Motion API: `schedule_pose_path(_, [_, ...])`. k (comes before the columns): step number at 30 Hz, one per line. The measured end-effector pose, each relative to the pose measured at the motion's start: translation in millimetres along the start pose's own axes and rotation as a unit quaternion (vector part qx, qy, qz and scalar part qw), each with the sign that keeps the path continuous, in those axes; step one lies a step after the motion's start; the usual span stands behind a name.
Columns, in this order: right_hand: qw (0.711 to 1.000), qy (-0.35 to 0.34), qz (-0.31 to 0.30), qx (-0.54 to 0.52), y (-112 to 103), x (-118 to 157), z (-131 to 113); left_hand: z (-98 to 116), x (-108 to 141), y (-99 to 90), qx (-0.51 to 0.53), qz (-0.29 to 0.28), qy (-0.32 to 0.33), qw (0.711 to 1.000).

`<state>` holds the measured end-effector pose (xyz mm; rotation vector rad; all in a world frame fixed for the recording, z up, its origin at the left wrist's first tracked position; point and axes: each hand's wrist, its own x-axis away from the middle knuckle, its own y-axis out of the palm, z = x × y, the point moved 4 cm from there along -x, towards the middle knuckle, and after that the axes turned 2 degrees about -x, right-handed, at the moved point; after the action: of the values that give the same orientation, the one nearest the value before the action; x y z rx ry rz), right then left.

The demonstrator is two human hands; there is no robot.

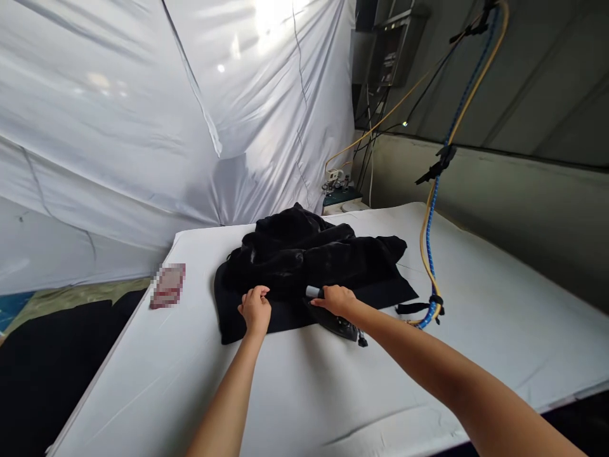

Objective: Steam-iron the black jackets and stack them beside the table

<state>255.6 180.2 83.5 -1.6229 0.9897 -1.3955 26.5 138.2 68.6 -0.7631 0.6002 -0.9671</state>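
A black garment (328,257) lies bunched on the white padded table (295,393), its back part heaped up and its near panel spread flatter. My right hand (337,299) is wrapped round the handle of a steam iron (335,322), whose grey handle end sticks out to the left of my fingers. The iron's dark body rests over the near edge of the garment. To its left, my left hand (255,310) is at the garment's near panel, fingers curled and closed on the cloth; the fingertips are partly hidden.
A blue hose and yellow cable (431,235) hang from above right and run down behind my right forearm. A blurred reddish item (169,285) lies at the table's left edge. White sheeting (143,127) hangs behind; a sewing machine (335,181) stands beyond the far edge.
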Motion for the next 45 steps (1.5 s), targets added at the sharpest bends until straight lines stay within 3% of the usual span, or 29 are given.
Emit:
schedule_pose_path(9, [0.994,0.108,0.013,-0.013,-19.7,7.9,142.1,62.2,45.0,61.4,-0.059,-0.111,0.121,0.985])
schedule_pose_path(12, [0.992,0.128,0.01,-0.016,-28.7,8.0,176.8,64.6,54.2,69.1,-0.084,-0.114,0.135,0.981])
schedule_pose_path(15, [0.993,0.114,0.006,-0.003,-38.5,11.4,195.6,55.2,56.9,67.3,-0.109,-0.107,0.13,0.98])
schedule_pose_path(18, [0.999,0.031,-0.001,0.018,-43.4,19.4,189.8,43.0,56.7,64.4,-0.121,-0.104,0.142,0.977])
schedule_pose_path(23, [0.991,-0.103,-0.046,0.07,-34.8,30.1,142.0,32.8,47.0,67.9,-0.135,-0.119,0.171,0.969])
schedule_pose_path(26, [0.985,-0.139,-0.058,0.084,-30.1,24.4,114.2,30.4,33.5,69.6,-0.153,-0.155,0.159,0.963])
schedule_pose_path(30, [0.985,-0.139,-0.04,0.098,-33.6,3.2,95.4,26.9,17.8,65.6,-0.16,-0.195,0.144,0.957])
schedule_pose_path(35, [0.984,-0.134,-0.025,0.114,-38.4,-19.9,85.4,34.9,12.7,56.6,-0.114,-0.149,0.211,0.959])
schedule_pose_path(39, [0.984,-0.135,-0.014,0.113,-36.6,-21.3,83.9,54.8,15.4,61.9,-0.077,-0.165,0.262,0.948])
schedule_pose_path(45, [0.987,-0.115,-0.028,0.107,-36.7,-14.9,115.8,77.1,18.7,78.4,-0.064,-0.137,0.27,0.951])
